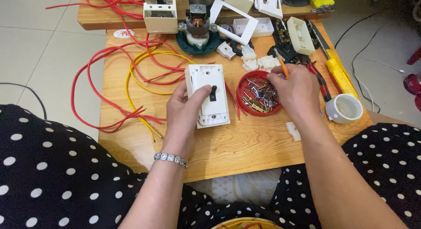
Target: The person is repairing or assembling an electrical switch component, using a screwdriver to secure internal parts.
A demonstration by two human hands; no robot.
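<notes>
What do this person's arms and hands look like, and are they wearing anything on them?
Both arms are bare, with no sleeves and no gloves. The left hand has a silver bracelet of small square links at the wrist. The right hand shows no jewellery. Black clothing with white polka dots covers the lap.

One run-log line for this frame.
left hand: holds white switch box | right hand: over red dish, orange-handled tool

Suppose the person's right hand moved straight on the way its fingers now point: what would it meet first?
The right hand points left and slightly down over the red dish, so it would probably first meet the small metal parts inside; its height above them is unclear.
</notes>
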